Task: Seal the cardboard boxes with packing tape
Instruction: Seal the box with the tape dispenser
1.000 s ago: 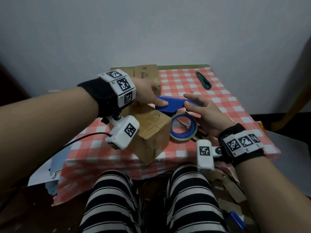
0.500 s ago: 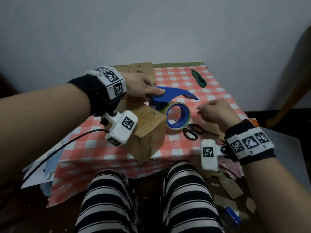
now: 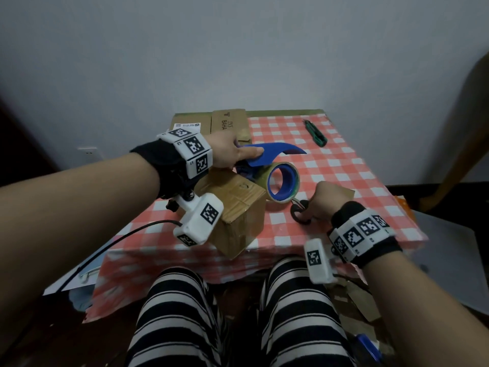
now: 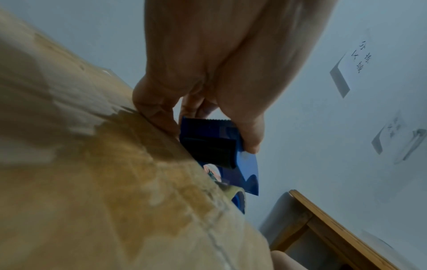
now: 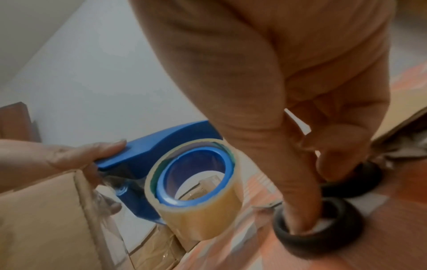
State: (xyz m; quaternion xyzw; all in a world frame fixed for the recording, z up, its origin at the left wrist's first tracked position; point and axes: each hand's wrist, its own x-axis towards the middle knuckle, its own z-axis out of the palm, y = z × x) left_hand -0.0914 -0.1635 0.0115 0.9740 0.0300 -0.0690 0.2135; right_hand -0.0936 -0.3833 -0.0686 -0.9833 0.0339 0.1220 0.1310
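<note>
A small brown cardboard box (image 3: 235, 200) stands at the near edge of the table, its top seam taped. My left hand (image 3: 246, 154) grips the blue tape dispenser (image 3: 267, 153) above the box's far edge; the left wrist view shows thumb and fingers pinching the dispenser (image 4: 217, 146) against the box (image 4: 92, 182). The clear tape roll (image 3: 283, 185) hangs on the dispenser beside the box, also seen in the right wrist view (image 5: 208, 224). My right hand (image 3: 312, 205) is on the black scissors (image 3: 299, 215) lying on the cloth, and it (image 5: 316, 199) has fingers pushed into the handle rings (image 5: 342, 239).
A red-and-white checked cloth covers the table (image 3: 344, 168). Flattened cardboard boxes (image 3: 227, 123) lie at the back left, and a green utility knife (image 3: 316, 133) lies at the back right. A cardboard scrap (image 3: 344, 192) lies past my right hand. More scraps (image 3: 357, 300) litter the floor.
My right hand left the dispenser's front, drew back and dropped onto the scissors. The left hand kept hold of the dispenser, which shifted slightly away from me.
</note>
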